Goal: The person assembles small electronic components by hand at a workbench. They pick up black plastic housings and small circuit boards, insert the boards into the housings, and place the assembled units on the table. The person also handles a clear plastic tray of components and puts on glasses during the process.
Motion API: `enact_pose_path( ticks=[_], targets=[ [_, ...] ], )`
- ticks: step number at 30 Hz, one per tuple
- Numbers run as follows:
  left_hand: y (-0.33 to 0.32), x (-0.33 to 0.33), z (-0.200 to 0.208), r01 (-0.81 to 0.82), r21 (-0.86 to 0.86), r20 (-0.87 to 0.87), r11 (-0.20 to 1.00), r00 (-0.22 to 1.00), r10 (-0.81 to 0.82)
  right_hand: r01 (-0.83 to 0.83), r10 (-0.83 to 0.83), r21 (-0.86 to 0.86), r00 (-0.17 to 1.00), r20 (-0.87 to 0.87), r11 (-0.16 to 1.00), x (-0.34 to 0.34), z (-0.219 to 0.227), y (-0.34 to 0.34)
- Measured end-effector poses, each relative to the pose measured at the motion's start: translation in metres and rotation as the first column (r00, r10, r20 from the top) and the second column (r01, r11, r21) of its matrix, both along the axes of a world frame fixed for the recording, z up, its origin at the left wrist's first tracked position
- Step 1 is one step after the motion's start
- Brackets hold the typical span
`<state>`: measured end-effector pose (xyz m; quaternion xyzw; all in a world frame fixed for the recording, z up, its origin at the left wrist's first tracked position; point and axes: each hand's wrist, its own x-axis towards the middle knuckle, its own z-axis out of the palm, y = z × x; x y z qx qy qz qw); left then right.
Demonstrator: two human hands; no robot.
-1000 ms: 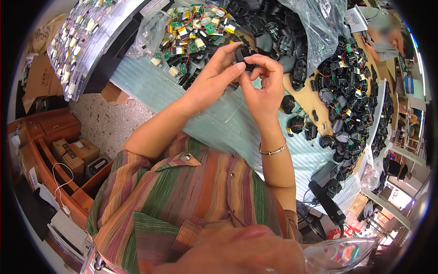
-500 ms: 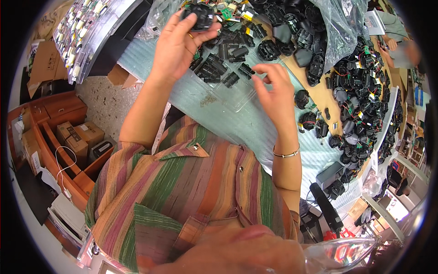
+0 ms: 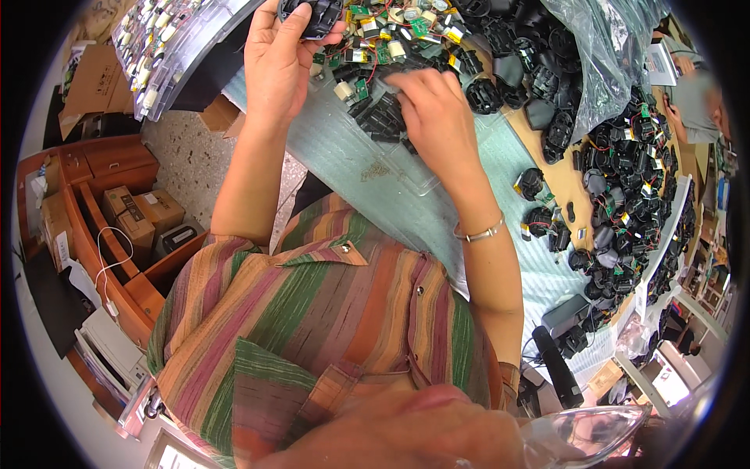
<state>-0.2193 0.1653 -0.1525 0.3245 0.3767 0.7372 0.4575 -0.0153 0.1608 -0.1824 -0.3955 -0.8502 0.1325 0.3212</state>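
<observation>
While fingers (image 3: 426, 86) dig, clear bag (image 3: 601, 55), black shells (image 3: 625, 180) crowd.

The right hand (image 3: 437, 109) has moved from the mat to the small black parts (image 3: 383, 117).

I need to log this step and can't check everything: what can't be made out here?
- Head view: black plastic housing in the left hand, top cut off by the picture edge.
- Right hand: its fingertips hide what they touch among the small black parts.
- Circuit boards: too small to read.
</observation>
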Motion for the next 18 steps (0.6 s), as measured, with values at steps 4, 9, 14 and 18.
enact_pose_path(
  ticks=[4,9,14,18],
  targets=[
    [-0.005,-0.011,-0.013,0.044,0.006,-0.081,0.999,0.996,-0.043,-0.074,0.05,0.19,0.991,0.128,0.979,-0.027,-0.002,0.016],
    [-0.012,-0.012,-0.006,0.018,-0.005,-0.116,1.0,0.993,-0.019,-0.111,0.12,0.052,0.966,-0.228,0.992,-0.026,-0.009,0.037],
    [-0.013,-0.012,-0.007,0.204,-0.031,-0.132,0.978,0.97,-0.206,-0.279,-0.184,-0.488,0.686,-0.704,0.827,-0.006,0.018,0.043],
    [-0.013,0.002,-0.004,0.409,-0.065,-0.295,0.91,0.864,-0.409,-0.32,-0.261,-0.51,0.58,-0.772,0.799,0.008,0.03,0.044]
  ],
)
